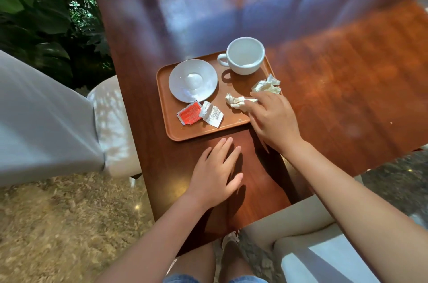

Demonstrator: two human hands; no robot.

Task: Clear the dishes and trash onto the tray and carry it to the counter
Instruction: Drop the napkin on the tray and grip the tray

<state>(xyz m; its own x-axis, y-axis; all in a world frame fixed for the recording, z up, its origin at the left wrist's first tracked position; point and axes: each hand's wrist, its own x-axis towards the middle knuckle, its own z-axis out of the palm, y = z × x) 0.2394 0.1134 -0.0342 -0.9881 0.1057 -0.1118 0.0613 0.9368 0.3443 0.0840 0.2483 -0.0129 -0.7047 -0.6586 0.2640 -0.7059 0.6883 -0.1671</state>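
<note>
Both hands open: left hand flat on tabletop, right hand touching a napkin. Lifting one-handed could slide the cup beyond it off the tray.

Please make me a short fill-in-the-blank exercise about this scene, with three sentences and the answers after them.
1. The white cup stands on the ____, beside the saucer.
2. The right hand touches a crumpled ____ at the tray's right side.
3. The left hand lies flat on the ____, just in front of the tray.

Answers: tray; napkin; table
</note>
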